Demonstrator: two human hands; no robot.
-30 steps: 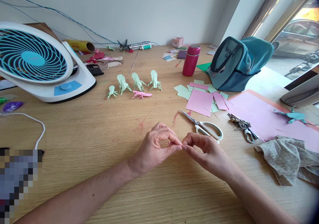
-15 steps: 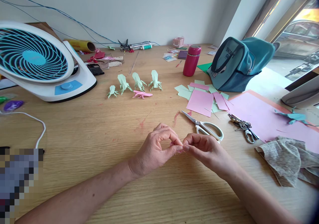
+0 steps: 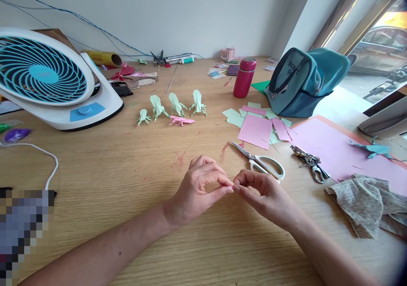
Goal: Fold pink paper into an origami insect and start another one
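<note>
Between the pinched fingertips of both hands is a small pink piece of folded paper, mostly hidden by the fingers. My left hand grips it with thumb and index finger, the other fingers curled above. My right hand pinches the same paper from the other side, its fingertips touching those of the left. Just beyond the right hand lie white-handled scissors, blades pointing up and left. Farther back stand several pale green folded paper insects, with a pink paper insect in front of them.
A white and blue fan stands at the left. To the right are pink and green paper pieces, a red flask, a teal bag, keys, a grey cloth and a teal paper insect.
My left hand's fingers have shifted slightly around the pink paper, and less of it shows now. My right hand stays in nearly the same place.
</note>
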